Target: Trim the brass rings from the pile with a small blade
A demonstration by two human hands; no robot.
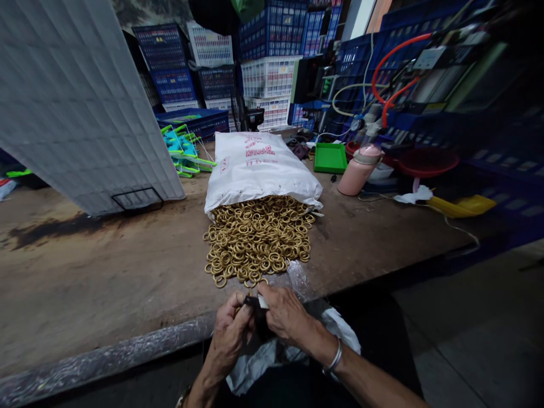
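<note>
My left hand [232, 326] and my right hand [287, 314] meet at the table's front edge, both with fingers pinched closed. Between their fingertips is a small dark piece [251, 301], which the left fingers grip. A small pale piece [263, 302] shows at the right fingers; whether it joins the dark one I cannot tell. Just beyond the fingertips lies a heap of brass-coloured rings [259, 238], spilling from the mouth of a white woven sack [263, 164] with red print. One loose ring [263, 281] touches or nearly touches my right fingertips.
A tall pale ribbed panel [97, 102] stands at left on the brown table [127, 272]. Green and blue plastic pieces [185, 150] lie behind it. At right are a green tray [330, 158], a pink bottle [359, 173] and a yellow scoop [461, 205]. Stacked crates [272, 76] line the back.
</note>
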